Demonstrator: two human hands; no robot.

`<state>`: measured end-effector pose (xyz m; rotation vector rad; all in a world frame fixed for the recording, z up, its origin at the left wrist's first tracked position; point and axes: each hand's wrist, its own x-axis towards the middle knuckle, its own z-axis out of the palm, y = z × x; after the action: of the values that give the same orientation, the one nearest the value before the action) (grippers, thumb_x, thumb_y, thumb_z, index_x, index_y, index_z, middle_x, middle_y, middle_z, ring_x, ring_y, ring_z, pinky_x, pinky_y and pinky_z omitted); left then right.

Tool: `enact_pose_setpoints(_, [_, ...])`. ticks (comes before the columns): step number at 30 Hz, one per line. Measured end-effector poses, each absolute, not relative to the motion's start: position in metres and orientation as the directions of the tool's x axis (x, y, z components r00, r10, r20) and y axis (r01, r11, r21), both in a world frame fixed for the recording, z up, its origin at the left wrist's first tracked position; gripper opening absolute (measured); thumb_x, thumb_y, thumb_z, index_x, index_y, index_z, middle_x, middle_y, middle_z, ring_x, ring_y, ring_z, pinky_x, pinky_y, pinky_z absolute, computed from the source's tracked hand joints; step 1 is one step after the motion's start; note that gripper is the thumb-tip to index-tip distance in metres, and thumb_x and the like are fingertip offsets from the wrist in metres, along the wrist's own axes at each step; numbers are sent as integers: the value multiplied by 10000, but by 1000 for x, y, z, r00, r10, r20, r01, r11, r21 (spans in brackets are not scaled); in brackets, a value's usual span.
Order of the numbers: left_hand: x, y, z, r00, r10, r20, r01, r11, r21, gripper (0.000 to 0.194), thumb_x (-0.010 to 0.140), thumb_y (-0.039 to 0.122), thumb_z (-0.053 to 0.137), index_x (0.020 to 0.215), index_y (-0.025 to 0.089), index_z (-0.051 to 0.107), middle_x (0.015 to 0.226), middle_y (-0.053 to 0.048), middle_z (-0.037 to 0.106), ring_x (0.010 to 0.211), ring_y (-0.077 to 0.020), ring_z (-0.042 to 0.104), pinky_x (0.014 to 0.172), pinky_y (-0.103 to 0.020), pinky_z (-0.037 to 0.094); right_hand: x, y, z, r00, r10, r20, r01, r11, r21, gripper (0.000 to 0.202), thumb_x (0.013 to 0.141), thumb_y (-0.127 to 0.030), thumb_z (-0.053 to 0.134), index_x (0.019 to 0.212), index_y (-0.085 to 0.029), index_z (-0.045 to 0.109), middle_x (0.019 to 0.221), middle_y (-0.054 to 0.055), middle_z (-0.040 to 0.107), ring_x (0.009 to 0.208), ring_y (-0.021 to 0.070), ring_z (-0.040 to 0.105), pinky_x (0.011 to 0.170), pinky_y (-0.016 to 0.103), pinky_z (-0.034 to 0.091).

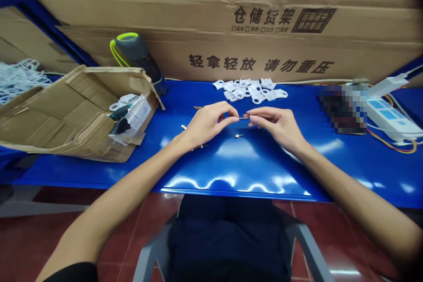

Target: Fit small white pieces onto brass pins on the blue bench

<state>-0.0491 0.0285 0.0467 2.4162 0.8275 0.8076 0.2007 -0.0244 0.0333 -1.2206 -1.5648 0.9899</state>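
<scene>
Above the blue table (pixel 139 176), my left hand (pixel 211 120) pinches one end of a thin, short metal pin (pixel 243 118) between thumb and finger. The thumb and fingers of my right hand (pixel 279 125) are closed on the pin's other end, so it spans the gap between my hands. Just below lies a small metal part with a thin shaft (pixel 237 136). Around my left hand are more small parts: a brass-coloured one (pixel 198 107), a pale one (pixel 183 127) and one partly hidden by my wrist (pixel 200 146).
Behind my hands lies a pile of white plastic pieces with round holes (pixel 253 91). On the left stand an open cardboard box (pixel 95 86) and a dark bottle (pixel 140 55). A power strip (pixel 390 116), cables and a blurred-out item (pixel 343 110) are at right. Large cardboard (pixel 205 22) backs the table.
</scene>
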Motion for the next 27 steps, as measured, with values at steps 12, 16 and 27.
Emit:
enact_pose_setpoints(12, [-46,25,53,620,735,274,360,-577,733,191,1011,349,675,1024,195,786,1065,-39,801,851,-166,672,799,-296,508,200,-30,36,-116,949,294,403,316,-859,196,898,-459,825,1015,-305,859,1085,38,834,1030,299,765,975,465,606])
enact_pose_setpoints(16, [-46,24,54,626,729,277,362,-586,725,177,1012,333,672,1018,196,784,1061,-39,801,853,-167,672,805,-297,508,198,-32,38,-134,944,303,427,331,-842,200,909,-469,811,1016,-305,855,1106,47,833,1062,309,767,974,474,612])
enact_pose_setpoints(27, [-48,24,44,674,656,338,375,-699,609,219,1068,387,628,1054,212,760,1087,-28,776,885,-172,678,789,-297,466,197,-33,35,-151,914,376,476,400,-783,155,928,-420,799,992,-294,863,1055,30,850,1010,295,792,961,455,612])
